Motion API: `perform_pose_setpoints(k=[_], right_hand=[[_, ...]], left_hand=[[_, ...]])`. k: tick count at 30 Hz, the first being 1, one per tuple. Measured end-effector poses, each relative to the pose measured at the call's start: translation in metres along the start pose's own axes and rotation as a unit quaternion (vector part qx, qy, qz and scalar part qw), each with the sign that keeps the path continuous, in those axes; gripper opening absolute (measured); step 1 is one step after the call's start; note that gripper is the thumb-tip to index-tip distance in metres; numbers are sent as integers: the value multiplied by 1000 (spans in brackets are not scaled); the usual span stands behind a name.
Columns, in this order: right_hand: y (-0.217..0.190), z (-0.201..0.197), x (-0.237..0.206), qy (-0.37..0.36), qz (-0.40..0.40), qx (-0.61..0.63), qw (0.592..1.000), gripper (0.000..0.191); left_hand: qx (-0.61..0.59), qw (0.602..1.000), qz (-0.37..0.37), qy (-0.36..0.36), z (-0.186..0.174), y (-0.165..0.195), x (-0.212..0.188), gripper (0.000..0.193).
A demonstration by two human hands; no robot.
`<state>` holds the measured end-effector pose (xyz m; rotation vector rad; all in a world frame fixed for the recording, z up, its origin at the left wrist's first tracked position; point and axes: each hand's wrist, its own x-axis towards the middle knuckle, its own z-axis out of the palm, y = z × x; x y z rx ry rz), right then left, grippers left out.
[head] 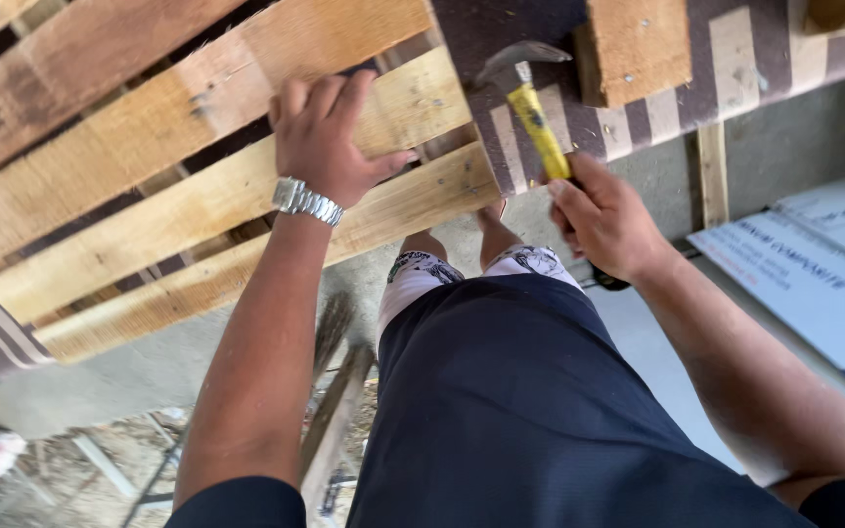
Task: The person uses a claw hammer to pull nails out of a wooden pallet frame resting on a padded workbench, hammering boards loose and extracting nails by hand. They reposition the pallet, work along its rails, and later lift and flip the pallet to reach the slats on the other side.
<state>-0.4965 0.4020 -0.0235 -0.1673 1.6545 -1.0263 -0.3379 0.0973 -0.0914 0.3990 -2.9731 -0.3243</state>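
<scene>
The left hand [330, 137] lies flat on a wooden pallet [149, 196] that fills the upper left of the frame, palm down on one of its pale slats, fingers [295, 98] spread and resting open, gripping nothing. A metal wristwatch [305, 201] sits on that wrist.

The right hand [603, 220], right of centre, has its fingers wrapped tight around the yellow handle of a claw hammer [530, 103]. The hammer's grey metal head points up toward the top centre of the frame, lying over a dark brown board with pale stripes [745, 49] that runs along the upper right. A small square wood block [638, 44] with nail heads showing is fixed on that striped board, just right of the hammer head.

At the right edge of the frame lie flat white sheets with dark blue printed lettering [804, 284], rectangular, set at a slant on the floor; a small blue mark shows near the lower right corner of one.

In the lower left, loose wood scraps and debris [100, 469] cover the ground. The person's dark shorts fill the lower centre.
</scene>
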Motion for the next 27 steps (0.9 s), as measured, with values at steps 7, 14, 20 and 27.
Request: perform_pose_setpoints(k=[7, 14, 20, 27], right_hand=[[-37, 7, -44, 104, -195, -305, 927, 21], [-53, 24, -34, 93, -212, -350, 908, 20], [-59, 24, -55, 113, -270, -370, 882, 19], [-55, 25, -62, 127, -314, -351, 873, 16]], left_hand=[[-7, 1000, -17, 23, -2, -4, -3, 95], [-23, 999, -18, 36, -7, -6, -6, 99], [-19, 999, -15, 45, -5, -7, -8, 99], [-18, 999, -17, 41, -6, -6, -9, 99]])
